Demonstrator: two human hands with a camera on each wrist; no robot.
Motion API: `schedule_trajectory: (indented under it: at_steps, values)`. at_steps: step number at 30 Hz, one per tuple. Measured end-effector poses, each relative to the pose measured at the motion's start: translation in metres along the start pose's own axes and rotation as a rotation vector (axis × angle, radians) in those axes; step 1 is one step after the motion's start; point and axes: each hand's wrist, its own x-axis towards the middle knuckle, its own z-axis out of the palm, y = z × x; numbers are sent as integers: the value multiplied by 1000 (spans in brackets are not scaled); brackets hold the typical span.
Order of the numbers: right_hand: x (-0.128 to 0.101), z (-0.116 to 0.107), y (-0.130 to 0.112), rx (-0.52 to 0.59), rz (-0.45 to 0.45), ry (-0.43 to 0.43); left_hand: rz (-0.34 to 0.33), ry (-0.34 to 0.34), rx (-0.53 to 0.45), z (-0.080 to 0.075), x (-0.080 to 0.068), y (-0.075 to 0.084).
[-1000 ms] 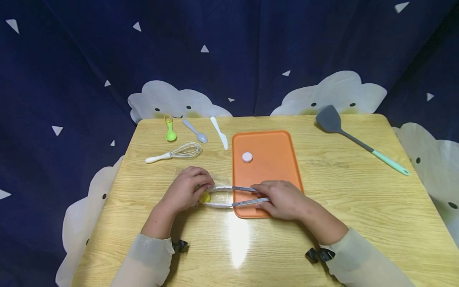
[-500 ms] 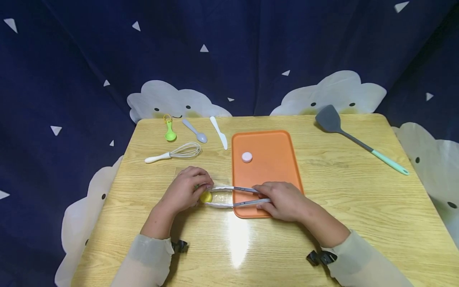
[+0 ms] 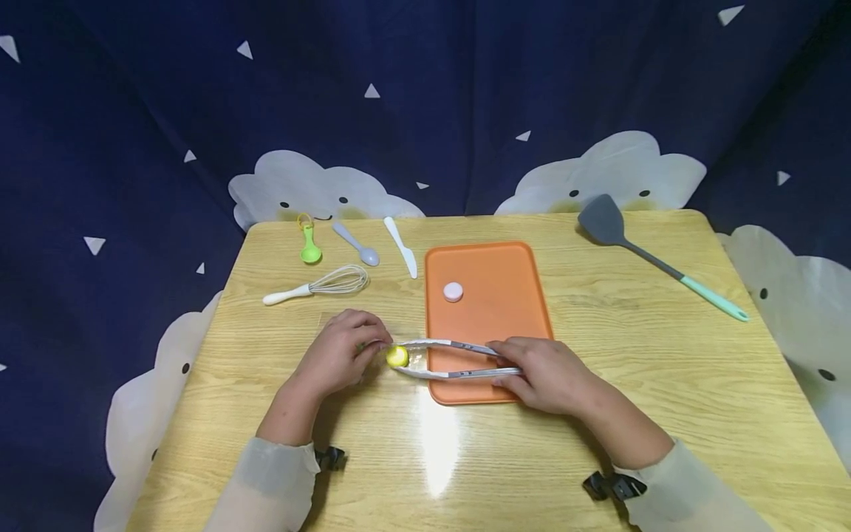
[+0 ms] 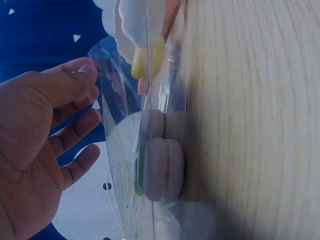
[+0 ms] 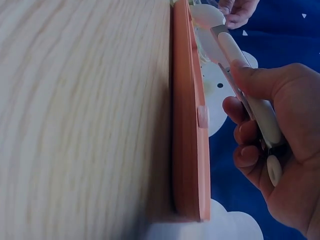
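Observation:
My left hand (image 3: 346, 351) pinches the top edge of a clear plastic package (image 4: 117, 100) between thumb and fingers. Purple macarons (image 4: 162, 167) and a green one (image 4: 140, 170) show through the plastic, close over the tabletop. With my right hand (image 3: 548, 373) I grip a pair of metal tongs (image 5: 252, 95) with white scalloped heads. Between those heads sits a yellow macaron (image 3: 397, 357), just right of my left fingertips at the package's opening. The tongs reach leftward over the orange tray (image 3: 492, 258), on which a pale pink macaron (image 3: 453, 292) lies.
Along the table's back left lie a green measuring spoon (image 3: 309, 247), a grey spoon (image 3: 359, 245) and a white knife (image 3: 402, 249). A whisk (image 3: 319, 286) is in front of them. At the right rests a turner (image 3: 654, 258) with a mint handle.
My right hand and the tongs have shifted right, and the yellow macaron has come with them from beside my left fingers. The left hand keeps its place; the head view has turned slightly.

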Motion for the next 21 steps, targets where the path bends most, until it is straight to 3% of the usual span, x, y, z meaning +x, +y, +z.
schedule_trajectory:
  at_steps: [21]
  values:
    - [-32, -12, 15, 20, 99, 80, 5, 9, -11, 1, -2, -2]
